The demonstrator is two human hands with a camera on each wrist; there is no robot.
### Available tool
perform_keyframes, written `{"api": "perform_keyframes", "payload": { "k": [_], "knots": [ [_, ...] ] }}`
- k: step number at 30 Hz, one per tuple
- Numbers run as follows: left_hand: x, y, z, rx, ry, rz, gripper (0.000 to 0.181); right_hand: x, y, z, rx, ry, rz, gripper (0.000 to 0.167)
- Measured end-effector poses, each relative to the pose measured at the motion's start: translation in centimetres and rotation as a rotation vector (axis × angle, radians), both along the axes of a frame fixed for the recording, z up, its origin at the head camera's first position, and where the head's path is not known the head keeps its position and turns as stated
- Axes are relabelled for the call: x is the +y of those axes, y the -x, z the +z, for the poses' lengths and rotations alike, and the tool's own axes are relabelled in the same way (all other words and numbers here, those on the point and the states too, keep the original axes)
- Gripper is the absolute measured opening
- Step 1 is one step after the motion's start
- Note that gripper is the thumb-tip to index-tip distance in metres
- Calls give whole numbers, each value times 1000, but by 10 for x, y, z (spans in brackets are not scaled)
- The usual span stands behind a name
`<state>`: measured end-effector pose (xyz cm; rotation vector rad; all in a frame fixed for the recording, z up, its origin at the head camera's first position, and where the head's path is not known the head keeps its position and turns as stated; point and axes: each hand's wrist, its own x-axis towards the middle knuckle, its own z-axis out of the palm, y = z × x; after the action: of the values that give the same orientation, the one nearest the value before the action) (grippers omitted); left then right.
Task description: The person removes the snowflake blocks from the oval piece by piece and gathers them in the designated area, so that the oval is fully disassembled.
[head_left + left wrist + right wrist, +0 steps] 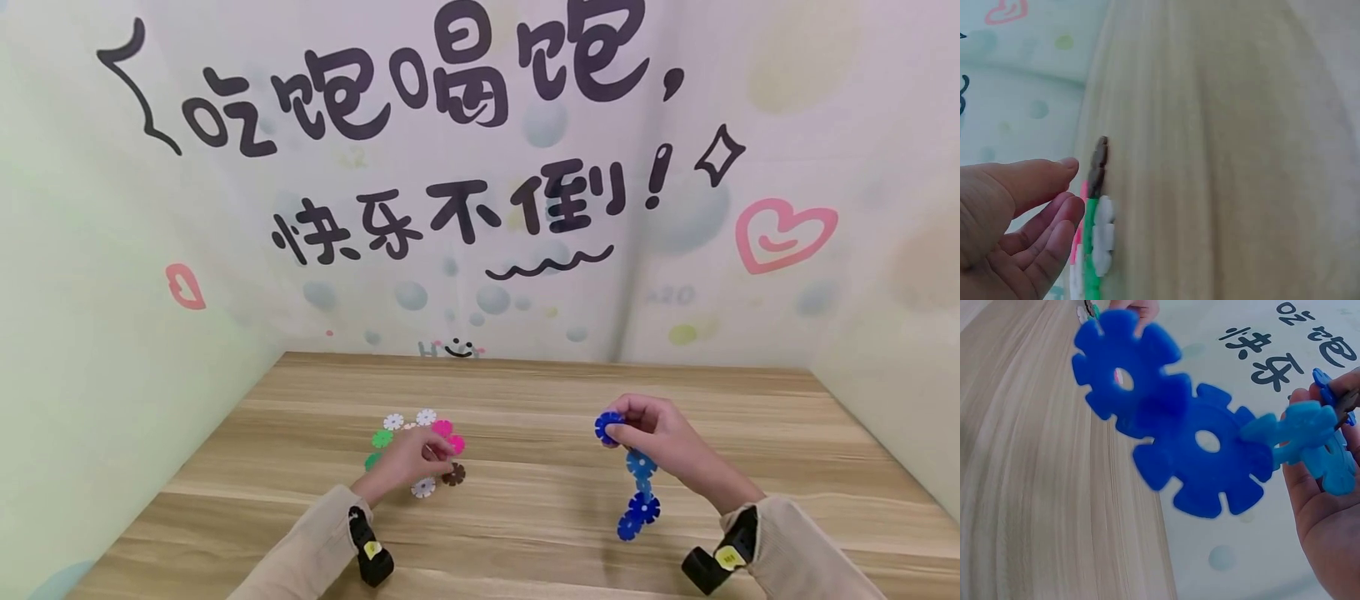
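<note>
In the head view my right hand (660, 429) pinches a dark blue notched plastic disc (608, 427) between thumb and fingers. A chain of interlocked blue discs (641, 464) hangs below that hand, light blue higher up and dark blue (1210, 450) at the lower end. Close to the right fingers in the right wrist view is a small dark brown edge (1347, 407), partly hidden. My left hand (414, 460) hovers at a group of similar discs, its fingers loosely bent and nothing between them. Around it are green (382, 438), white (423, 487), pink (456, 445) and brown (453, 474) discs, some partly covered.
Both hands are over a wood-grain table (525, 533). Behind it hangs a pale printed cloth (450, 292) with large dark lettering, and similar pale walls stand at both sides. Each wrist carries a black camera strap (369, 546).
</note>
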<state>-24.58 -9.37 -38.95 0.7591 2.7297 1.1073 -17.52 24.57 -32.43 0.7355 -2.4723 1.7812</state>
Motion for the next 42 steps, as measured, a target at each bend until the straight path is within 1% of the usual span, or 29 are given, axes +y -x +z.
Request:
{"api": "perform_keyframes", "payload": {
  "k": [3, 7, 11, 14, 17, 21, 23, 26, 28, 32, 35, 39, 42],
  "knots": [
    [0, -1, -6, -13, 12, -10, 15, 0, 0, 0, 7, 0, 6, 12],
    [2, 0, -9, -3, 4, -43, 15, 0, 0, -1, 15, 2, 11, 11],
    [4, 0, -9, -8, -8, -51, 16, -1, 1, -1, 15, 8, 15, 11],
    [7, -1, -5, 6, -30, -44, 17, -2, 1, -2, 15, 19, 30, 11],
    [14, -4, 2, 59, -62, -60, 18, -4, 2, -2, 15, 23, 54, 11],
    [31, -12, 19, 132, -127, -102, 17, -10, 4, -4, 20, 35, 96, 11],
    [40, -17, 27, 137, -181, -118, 17, -14, 5, -4, 26, 42, 113, 11],
    [55, -24, 36, 119, -274, -137, 17, -20, 7, -5, 26, 46, 128, 12],
    [65, -29, 42, 88, -334, -151, 18, -24, 7, -5, 25, 44, 133, 13],
    [81, -37, 53, 46, -407, -177, 19, -30, 10, -6, 44, 49, 133, 16],
    [88, -46, 66, 25, -462, -204, 19, -34, 11, -7, 61, 63, 133, 16],
    [94, -56, 81, 0, -497, -226, 19, -36, 13, -8, 79, 74, 150, 14],
    [97, -58, 85, -20, -487, -225, 19, -38, 15, -8, 98, 63, 170, 13]
  ]
}}
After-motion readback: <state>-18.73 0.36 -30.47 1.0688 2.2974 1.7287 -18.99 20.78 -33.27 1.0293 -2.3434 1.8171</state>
